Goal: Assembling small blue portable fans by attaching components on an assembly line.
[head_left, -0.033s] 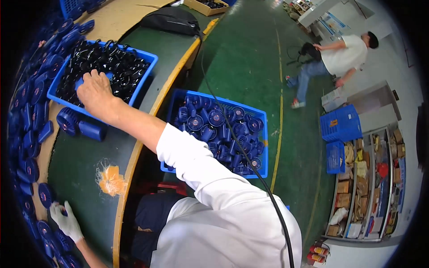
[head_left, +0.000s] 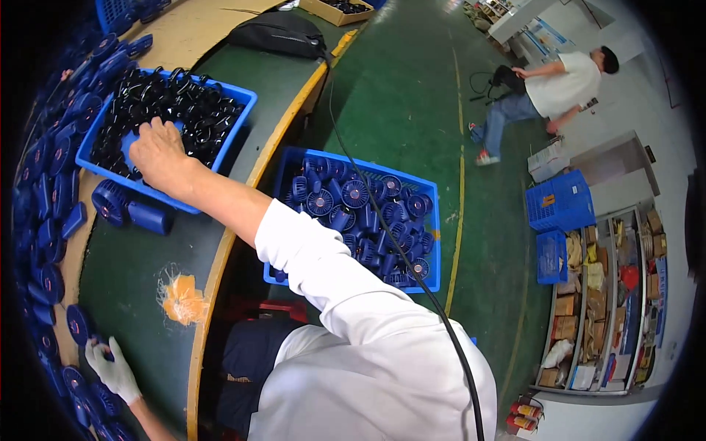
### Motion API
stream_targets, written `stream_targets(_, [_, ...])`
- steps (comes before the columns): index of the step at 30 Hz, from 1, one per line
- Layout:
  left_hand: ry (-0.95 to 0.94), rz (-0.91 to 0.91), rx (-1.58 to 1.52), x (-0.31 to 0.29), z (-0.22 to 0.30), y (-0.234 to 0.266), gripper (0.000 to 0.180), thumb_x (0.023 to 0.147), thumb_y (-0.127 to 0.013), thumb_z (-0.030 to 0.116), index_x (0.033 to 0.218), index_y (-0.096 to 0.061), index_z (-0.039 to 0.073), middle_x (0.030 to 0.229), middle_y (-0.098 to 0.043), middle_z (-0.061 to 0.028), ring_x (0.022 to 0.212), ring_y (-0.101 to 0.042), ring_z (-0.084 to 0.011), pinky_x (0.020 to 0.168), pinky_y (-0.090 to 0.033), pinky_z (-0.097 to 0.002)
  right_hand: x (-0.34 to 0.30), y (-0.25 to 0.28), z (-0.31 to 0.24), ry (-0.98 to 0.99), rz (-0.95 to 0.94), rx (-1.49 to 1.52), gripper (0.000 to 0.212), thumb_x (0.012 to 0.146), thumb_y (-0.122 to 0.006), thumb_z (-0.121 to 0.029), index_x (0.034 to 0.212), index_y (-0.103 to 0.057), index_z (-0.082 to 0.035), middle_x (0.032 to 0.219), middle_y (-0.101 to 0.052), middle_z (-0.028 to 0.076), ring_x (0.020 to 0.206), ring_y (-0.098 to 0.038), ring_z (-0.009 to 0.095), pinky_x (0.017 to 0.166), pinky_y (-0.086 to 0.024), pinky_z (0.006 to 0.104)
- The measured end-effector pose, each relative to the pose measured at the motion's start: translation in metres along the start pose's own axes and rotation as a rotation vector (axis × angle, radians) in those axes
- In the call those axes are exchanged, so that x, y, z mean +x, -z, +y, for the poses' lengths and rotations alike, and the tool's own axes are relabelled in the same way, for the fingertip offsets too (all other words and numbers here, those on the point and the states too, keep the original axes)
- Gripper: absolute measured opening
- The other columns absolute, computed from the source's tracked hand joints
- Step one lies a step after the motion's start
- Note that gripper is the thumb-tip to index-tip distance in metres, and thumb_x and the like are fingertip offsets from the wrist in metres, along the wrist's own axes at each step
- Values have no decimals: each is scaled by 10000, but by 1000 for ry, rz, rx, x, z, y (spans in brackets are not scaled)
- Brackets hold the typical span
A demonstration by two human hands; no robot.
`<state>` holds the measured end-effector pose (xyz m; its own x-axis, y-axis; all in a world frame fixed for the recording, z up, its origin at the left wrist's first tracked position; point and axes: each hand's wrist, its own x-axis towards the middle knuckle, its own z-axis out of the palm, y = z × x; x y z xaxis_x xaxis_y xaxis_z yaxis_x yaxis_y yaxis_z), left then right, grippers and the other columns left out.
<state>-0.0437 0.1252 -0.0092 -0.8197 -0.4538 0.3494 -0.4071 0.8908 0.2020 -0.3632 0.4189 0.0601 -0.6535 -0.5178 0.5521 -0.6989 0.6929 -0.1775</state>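
Note:
My right hand (head_left: pixel 157 153) reaches into a blue bin (head_left: pixel 240 132) heaped with small shiny black curved parts (head_left: pixel 203 121). Its fingers are curled down among them, and the fingertips are hidden. At the lower left, my left hand (head_left: pixel 116 371), in a pale glove, is closed at the lower edge of a round dark blue handheld fan (head_left: pixel 78 323). The thumb stands apart from the fingers, with part of the fan between them. Just below the bin, another blue handheld fan (head_left: pixel 147 217) lies on the green tabletop (head_left: pixel 132 272).
Many blue fans (head_left: pixel 50 283) line the left side. An orange patch with pale threads (head_left: pixel 184 299) lies near the table edge. A floor-level blue crate (head_left: pixel 434 250) holds more fans. A black cable (head_left: pixel 460 342) hangs across the view. Someone (head_left: pixel 562 84) walks at right, near shelving (head_left: pixel 588 309).
My left hand has shifted slightly right and down, and the fan at its fingers moves with it. My right hand stays in the bin. The walking person has moved a little.

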Motion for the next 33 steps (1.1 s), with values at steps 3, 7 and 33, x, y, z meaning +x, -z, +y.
stream_targets(3, [-49,161,186,-12,9,2,304,879,-673,278,987,-568,14,1340,-511,-154,1212,-483,-329,1016,-387,-407,-8,-32,18,33,-166,43,106,714,-651,-96,773,-708,-28,880,-631,176,933,-588,338,790,-474,435])
stream_targets(7, [349,-51,38,-2,-7,27,548,889,-656,352,1255,-513,-30,1267,-566,-185,1151,-550,-313,998,-408,-360,-9,-41,11,68,-134,29,116,732,-644,-89,793,-720,-26,882,-657,163,921,-619,328,776,-507,424])
stream_targets(33, [-306,20,-126,-26,86,34,508,556,-864,236,888,-538,32,804,-536,-123,731,-567,-332,640,-466,-397,-5,-31,7,-113,82,182,111,781,-561,-11,821,-660,19,833,-612,197,780,-648,362,660,-534,461])
